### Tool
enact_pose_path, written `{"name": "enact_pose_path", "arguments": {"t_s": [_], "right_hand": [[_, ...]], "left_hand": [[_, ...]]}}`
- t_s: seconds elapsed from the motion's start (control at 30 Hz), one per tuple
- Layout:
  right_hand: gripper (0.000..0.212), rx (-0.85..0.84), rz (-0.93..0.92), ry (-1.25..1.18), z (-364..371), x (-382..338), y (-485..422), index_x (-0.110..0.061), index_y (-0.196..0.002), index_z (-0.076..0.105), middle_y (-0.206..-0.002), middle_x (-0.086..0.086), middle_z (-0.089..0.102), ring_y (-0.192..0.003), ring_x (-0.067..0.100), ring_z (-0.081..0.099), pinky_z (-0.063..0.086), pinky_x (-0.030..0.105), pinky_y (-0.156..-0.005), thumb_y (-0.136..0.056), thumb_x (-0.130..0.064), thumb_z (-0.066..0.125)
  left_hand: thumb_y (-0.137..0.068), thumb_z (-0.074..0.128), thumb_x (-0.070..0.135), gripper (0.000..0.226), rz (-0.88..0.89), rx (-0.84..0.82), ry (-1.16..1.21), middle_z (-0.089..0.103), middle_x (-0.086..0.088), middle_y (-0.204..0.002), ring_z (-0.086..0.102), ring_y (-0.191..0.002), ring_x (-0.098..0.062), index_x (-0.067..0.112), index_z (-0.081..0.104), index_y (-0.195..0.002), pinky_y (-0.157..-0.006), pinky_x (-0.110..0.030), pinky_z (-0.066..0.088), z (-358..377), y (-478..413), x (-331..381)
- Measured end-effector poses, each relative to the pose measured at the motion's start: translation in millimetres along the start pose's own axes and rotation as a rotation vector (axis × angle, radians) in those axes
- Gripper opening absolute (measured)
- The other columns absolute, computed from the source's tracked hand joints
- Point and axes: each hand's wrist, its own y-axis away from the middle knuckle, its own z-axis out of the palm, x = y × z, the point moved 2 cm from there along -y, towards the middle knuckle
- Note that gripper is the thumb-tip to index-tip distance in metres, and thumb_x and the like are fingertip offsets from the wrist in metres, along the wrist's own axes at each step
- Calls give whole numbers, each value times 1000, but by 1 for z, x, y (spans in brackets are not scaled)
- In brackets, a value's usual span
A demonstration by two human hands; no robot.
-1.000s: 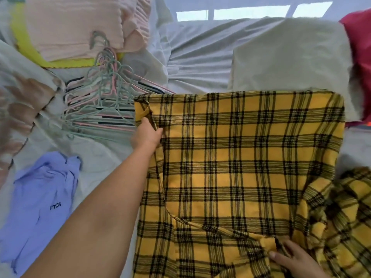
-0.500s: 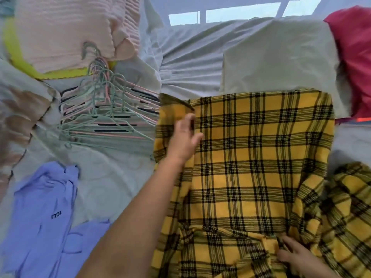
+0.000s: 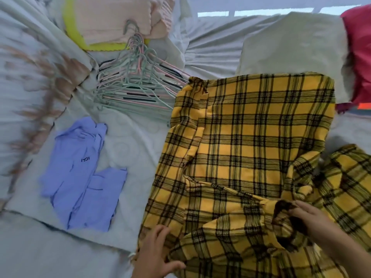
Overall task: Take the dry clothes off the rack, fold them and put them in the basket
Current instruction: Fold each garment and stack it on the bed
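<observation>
Left hand (image 3: 156,255) has come back from the far-left corner of the yellow plaid garment (image 3: 251,137) to its near-left edge, fingers spread flat. Right hand (image 3: 315,225) pinches a fold, near right. Garment lies spread on bed (image 3: 128,141). Blue shirt (image 3: 80,177) to its left; hangers (image 3: 130,85) beyond.

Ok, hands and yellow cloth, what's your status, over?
Left hand rests on near edge of yellow plaid cloth. Right hand pinches a fold. Hangers lie to its left.

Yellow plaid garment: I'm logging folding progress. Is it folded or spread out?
Mostly spread, only partly folded: the yellow plaid garment lies flat across the bed, its left edge turned inward, a sleeve bunched at right.
</observation>
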Motion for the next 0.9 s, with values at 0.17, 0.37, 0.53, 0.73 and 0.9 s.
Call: {"name": "enact_pose_path", "arguments": {"t_s": [0.17, 0.37, 0.53, 0.73, 0.9], "right_hand": [[31, -43, -137, -81, -28, -5, 27, -13, -101, 65, -103, 8, 64, -97, 33, 59, 55, 41, -71, -96, -2, 37], [19, 161, -170, -164, -53, -3, 37, -13, -93, 69, -101, 17, 67, -90, 34, 65, 56, 39, -68, -92, -16, 50], [12, -12, -153, -326, -37, -27, 51, -18, -73, 76, -91, 22, 69, -62, 24, 71, 56, 33, -48, -69, -23, 66], [22, -158, -160, -617, 35, -121, 43, -2, -94, 54, -58, 8, 66, -47, 8, 63, 49, 14, -42, -84, -18, 63], [51, -234, -357, -526, 116, -193, 11, -6, -138, 32, -129, 21, 51, -117, 31, 55, 51, 42, -93, -94, -24, 50]], "left_hand": [[-15, 84, 57, 93, -12, -59, -259, 60, 7, -85, 65, -64, -10, 27, 49, -96, -49, -15, 48, 34, 11, -15], [-34, 64, 35, 52, 166, 41, -360, 45, 16, -54, 40, -40, 5, 34, 34, -77, -47, -14, 11, 50, 30, -3], [-62, 60, 38, 15, 219, -1, -154, 48, 10, -71, 55, -63, -3, 28, 50, -67, -56, -13, 39, 57, 32, -21], [-72, 59, 49, 23, 215, 79, 250, 41, 0, -77, 48, -73, -19, 29, 47, -72, -74, -25, 40, 73, 41, -52], [-45, 84, 56, 64, -5, 57, 492, 67, -15, -81, 65, -79, -24, 2, 65, -74, -76, -30, 47, 62, 30, -73]]}}
